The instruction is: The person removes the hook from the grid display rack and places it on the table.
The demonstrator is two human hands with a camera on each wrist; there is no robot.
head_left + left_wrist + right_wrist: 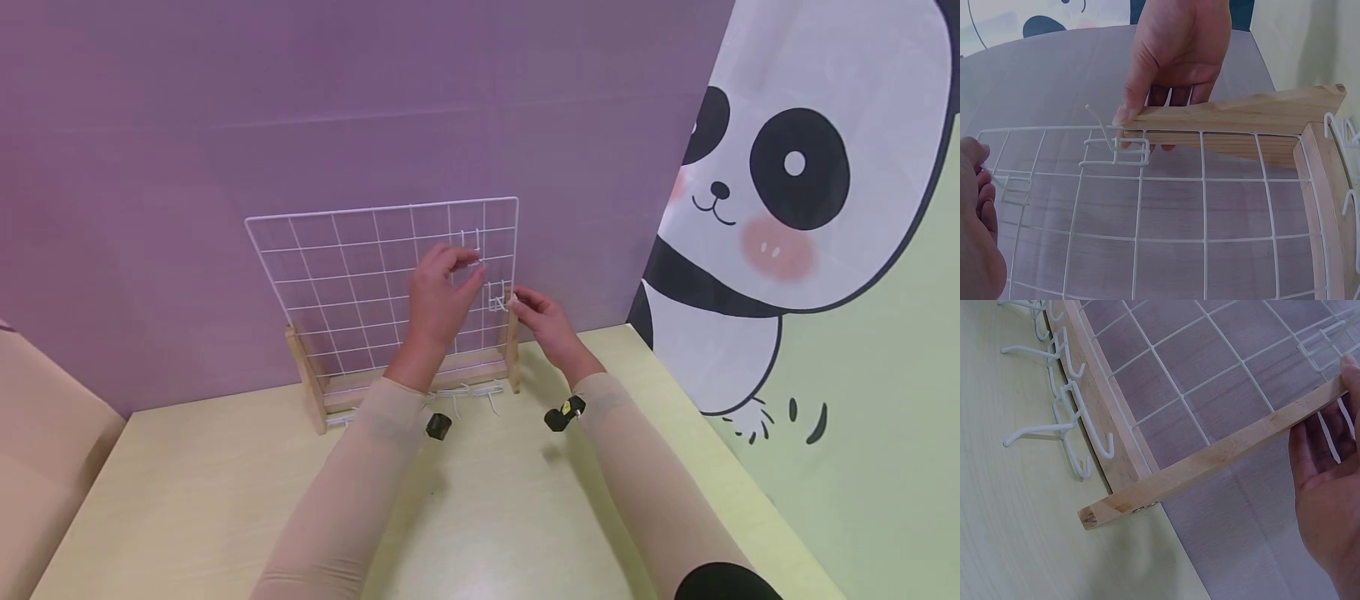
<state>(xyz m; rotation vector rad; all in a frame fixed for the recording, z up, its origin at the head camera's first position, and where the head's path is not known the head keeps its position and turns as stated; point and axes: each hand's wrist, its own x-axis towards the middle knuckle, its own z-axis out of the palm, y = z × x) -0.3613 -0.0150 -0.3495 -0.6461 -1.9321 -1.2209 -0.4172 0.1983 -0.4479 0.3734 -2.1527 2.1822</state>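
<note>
A white wire grid panel (352, 275) stands upright in a wooden stand (307, 379). My left hand (437, 300) is at the panel's upper right, thumb and forefinger pinching the prong of a white wire hook (1016, 189) that sits on the grid. Below it, a second wire hook (1116, 152) hangs on the grid near the right edge, its prong sticking out. My right hand (546, 321) grips the top of the stand's right wooden post (1222, 453), with the thumb in front and fingers behind.
Several loose white hooks (1072, 419) lie on the pale table (187, 483) along the stand's base. A purple wall (360, 100) rises behind the panel. A panda picture (795, 275) covers the wall at right, and a beige surface (45, 442) borders the left.
</note>
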